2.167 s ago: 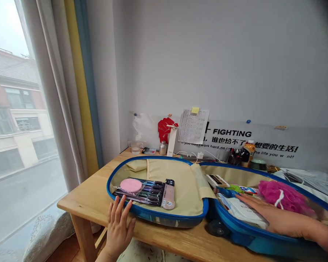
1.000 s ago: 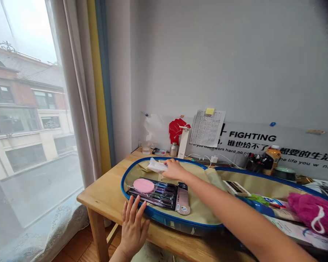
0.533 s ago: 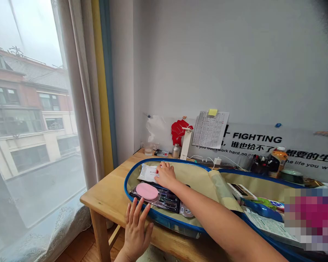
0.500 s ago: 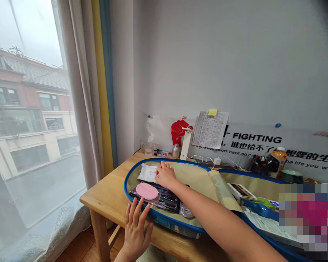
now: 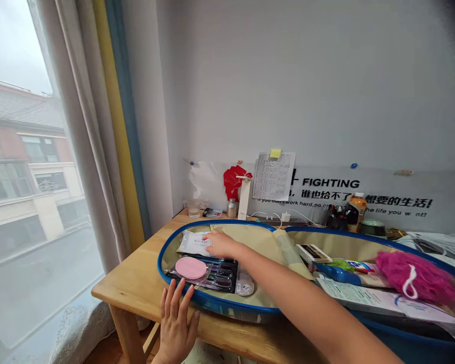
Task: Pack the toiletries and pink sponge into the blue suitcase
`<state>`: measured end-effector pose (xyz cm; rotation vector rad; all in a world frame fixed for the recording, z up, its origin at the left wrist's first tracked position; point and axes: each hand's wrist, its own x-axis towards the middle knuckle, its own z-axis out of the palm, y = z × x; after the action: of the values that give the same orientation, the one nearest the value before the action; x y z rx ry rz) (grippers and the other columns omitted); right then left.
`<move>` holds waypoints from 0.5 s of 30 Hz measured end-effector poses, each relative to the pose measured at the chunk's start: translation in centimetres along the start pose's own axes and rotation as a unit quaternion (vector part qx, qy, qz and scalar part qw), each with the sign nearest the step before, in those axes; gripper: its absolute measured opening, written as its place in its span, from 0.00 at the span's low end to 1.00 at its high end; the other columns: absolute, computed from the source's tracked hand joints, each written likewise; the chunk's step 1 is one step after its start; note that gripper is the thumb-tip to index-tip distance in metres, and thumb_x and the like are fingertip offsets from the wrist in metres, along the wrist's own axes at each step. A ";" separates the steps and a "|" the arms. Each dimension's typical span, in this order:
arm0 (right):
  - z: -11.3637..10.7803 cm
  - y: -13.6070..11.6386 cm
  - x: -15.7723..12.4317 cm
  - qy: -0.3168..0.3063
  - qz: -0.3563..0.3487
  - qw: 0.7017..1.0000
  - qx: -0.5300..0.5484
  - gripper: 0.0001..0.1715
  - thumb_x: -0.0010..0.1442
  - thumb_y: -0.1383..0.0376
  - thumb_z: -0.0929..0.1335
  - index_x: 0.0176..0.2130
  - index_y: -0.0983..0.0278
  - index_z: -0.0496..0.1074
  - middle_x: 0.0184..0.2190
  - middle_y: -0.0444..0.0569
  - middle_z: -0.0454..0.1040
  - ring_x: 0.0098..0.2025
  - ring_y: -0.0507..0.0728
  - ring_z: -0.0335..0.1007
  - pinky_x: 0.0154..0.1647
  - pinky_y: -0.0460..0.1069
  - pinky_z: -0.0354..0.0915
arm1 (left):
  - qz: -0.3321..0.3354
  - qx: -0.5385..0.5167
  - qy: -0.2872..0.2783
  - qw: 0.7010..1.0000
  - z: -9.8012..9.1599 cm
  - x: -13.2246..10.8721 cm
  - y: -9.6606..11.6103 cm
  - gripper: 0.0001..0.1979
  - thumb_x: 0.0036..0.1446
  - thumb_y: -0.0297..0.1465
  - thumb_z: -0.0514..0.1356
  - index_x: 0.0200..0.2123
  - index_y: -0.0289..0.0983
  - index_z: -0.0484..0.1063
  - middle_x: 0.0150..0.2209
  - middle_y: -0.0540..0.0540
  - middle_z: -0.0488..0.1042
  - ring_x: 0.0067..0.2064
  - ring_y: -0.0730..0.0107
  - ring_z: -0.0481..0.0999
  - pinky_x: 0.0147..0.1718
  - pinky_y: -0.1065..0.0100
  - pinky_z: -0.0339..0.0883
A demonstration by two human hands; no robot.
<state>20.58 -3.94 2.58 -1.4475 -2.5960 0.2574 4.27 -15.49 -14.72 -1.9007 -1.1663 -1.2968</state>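
Note:
My right hand [image 5: 222, 244] reaches into the left half of an open case with a blue rim [image 5: 227, 302]. Its fingers and thumb are closed on the right end of a white soft packet [image 5: 193, 243], which lies against the case's back-left side. My left hand [image 5: 178, 316] is open, fingers spread, with its fingertips at the front rim. Just beyond those fingertips a pink oval pad [image 5: 190, 268] rests on a clear pouch of dark-handled tools [image 5: 222, 275]. A round clear-packaged item [image 5: 245, 284] lies to the right of the pouch.
The case's right half holds a pink mesh bath puff [image 5: 413, 278], a blue bottle [image 5: 337, 273], a flat box [image 5: 314, 254] and papers. Behind the case stand an orange-labelled bottle [image 5: 356, 210], a small jar [image 5: 231, 208] and a white upright stand [image 5: 244, 199]. The wooden table [image 5: 125, 285] has its edge at left.
The view has turned to the right, bringing the pink bath puff into sight. My right hand stays at the packet, and my left hand stays open by the front rim.

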 end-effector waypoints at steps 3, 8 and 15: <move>-3.4 2.1 -2.4 0.023 0.001 1.000 0.005 0.21 0.63 0.55 0.65 0.53 0.62 0.69 0.55 0.50 0.69 0.55 0.57 0.66 0.57 0.58 0.61 | -0.002 0.000 0.001 1.000 0.0 0.0 0.0 0.34 0.61 0.26 0.52 0.68 0.42 0.44 0.70 0.44 0.45 0.70 0.55 0.43 0.67 0.50 0.41; -7.9 10.4 -8.6 0.061 0.130 0.989 -0.031 0.20 0.63 0.55 0.65 0.50 0.63 0.70 0.54 0.52 0.69 0.56 0.58 0.64 0.58 0.59 0.59 | 0.001 -0.004 0.004 1.000 -0.1 0.2 0.0 0.35 0.61 0.27 0.53 0.69 0.41 0.44 0.70 0.45 0.43 0.70 0.57 0.42 0.68 0.52 0.38; -7.5 20.8 -15.9 0.009 0.336 0.940 -0.051 0.23 0.63 0.53 0.65 0.51 0.64 0.69 0.52 0.52 0.70 0.52 0.57 0.68 0.56 0.59 0.63 | -0.005 -0.006 0.010 1.000 -0.2 0.5 0.3 0.35 0.61 0.27 0.54 0.69 0.42 0.44 0.70 0.46 0.44 0.70 0.57 0.43 0.68 0.51 0.39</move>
<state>47.64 -6.26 4.32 -2.3184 -2.0264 0.1826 4.56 -15.64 -14.21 -1.8877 -1.1621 -1.3295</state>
